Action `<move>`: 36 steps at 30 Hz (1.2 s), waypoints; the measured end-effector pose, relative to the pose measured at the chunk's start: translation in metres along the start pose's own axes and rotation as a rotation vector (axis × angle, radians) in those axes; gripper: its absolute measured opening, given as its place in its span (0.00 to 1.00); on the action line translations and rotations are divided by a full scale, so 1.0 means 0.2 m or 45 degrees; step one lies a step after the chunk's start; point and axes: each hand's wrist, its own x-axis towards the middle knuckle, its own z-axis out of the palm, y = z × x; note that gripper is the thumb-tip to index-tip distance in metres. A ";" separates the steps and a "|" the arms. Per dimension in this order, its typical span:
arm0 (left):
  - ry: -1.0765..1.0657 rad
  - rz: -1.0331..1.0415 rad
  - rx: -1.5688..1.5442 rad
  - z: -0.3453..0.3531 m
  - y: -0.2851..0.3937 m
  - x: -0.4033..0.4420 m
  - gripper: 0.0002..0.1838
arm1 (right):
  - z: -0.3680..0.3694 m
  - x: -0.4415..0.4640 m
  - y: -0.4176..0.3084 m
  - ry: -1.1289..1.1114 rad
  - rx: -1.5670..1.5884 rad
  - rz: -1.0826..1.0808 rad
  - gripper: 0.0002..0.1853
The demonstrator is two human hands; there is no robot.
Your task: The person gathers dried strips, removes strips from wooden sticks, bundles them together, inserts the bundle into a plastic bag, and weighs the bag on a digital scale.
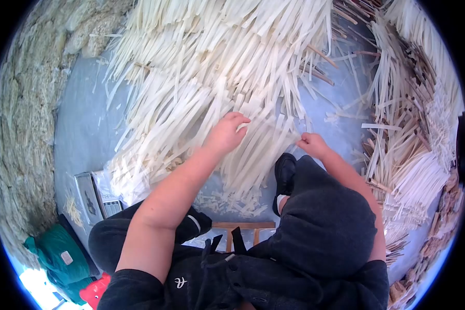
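Long pale flat strips (206,62) lie in a large layered heap in front of me. Over the heap's near part is my left hand (228,133), its thumb and fingers curved with a gap between them; nothing shows in it. My right hand (312,145), to the right above my knee, has its fingers pinched on the end of a thin, pale, translucent strip (281,129). This strip stretches leftward toward my left hand, and its far end is too faint to make out.
Small scraps (232,204) lie on the grey floor (88,113) before a wooden stool (243,225). Sticks and more strips (392,103) are piled at right. Rough stacked material (26,113) lines the left. A green bag (62,256) and boxed item (89,196) sit lower left.
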 end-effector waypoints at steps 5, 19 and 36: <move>0.202 0.290 0.072 0.15 0.24 0.01 0.29 | -0.07 -0.12 -0.23 0.061 0.098 -0.099 0.19; 0.202 0.318 0.530 0.31 0.40 0.21 0.15 | -0.19 -0.25 -0.45 0.419 -0.030 -0.303 0.12; 0.097 0.068 0.707 0.18 0.19 0.35 0.13 | -0.30 -0.61 0.09 0.863 -0.851 -0.326 0.11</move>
